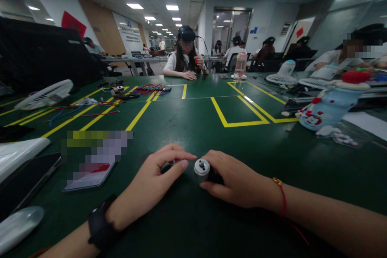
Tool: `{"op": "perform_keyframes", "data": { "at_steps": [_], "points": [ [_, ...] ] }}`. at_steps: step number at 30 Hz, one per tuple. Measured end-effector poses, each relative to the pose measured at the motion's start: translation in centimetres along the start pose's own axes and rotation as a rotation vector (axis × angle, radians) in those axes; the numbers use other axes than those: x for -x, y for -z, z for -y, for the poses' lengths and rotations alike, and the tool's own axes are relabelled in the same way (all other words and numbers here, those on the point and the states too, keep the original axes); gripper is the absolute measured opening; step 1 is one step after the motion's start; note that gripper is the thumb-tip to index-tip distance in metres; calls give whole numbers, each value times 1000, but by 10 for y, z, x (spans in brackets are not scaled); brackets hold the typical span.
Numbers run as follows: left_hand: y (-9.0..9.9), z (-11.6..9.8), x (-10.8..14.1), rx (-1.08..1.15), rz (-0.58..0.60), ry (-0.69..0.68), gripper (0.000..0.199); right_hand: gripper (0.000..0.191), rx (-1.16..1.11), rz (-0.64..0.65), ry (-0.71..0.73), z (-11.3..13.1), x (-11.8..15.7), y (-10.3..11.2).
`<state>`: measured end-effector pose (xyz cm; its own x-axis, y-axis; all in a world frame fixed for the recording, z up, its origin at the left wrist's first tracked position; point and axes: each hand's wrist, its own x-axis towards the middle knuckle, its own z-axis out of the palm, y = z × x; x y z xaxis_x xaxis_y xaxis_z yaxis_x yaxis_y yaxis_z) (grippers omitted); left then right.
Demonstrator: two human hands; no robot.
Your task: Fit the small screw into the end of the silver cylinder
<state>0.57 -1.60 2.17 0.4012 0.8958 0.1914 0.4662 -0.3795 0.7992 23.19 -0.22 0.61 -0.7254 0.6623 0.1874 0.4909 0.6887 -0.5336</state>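
Note:
A small silver electric motor [201, 170] stands on the green table, its round end face with a short shaft and small holes turned up. My right hand [231, 179] is wrapped round the motor from the right, fingers behind it and thumb in front. To the left, my left hand [161, 175] hovers low over the table with thumb and index finger apart. Its index fingertip reaches close to the motor's top edge; whether it touches, I cannot tell. Nothing is visible in the left hand, and its lower fingers are partly hidden.
Left of my hands lie a phone [93, 169], a dark tablet-like slab [27, 183] and a white mouse [19, 227]. Coloured wires [152, 90] are heaped farther back. A blue bottle [331, 102] stands at right, fans [282, 74] behind it. A person [186, 56] sits opposite.

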Motion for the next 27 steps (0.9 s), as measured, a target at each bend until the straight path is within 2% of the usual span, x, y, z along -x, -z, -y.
{"op": "perform_keyframes", "data": {
  "at_steps": [5, 9, 22, 27],
  "points": [
    [4, 13, -5, 11, -25, 189, 23, 27, -7, 9, -9, 0, 0, 1],
    [6, 18, -7, 58, -101, 267, 26, 27, -7, 12, -9, 0, 0, 0],
    [6, 20, -6, 112, -86, 272, 24, 26, -10, 6, -16, 0, 1, 0],
    [4, 12, -5, 151, -13, 269, 25, 25, -11, 13, -21, 0, 0, 0]
  ]
}}
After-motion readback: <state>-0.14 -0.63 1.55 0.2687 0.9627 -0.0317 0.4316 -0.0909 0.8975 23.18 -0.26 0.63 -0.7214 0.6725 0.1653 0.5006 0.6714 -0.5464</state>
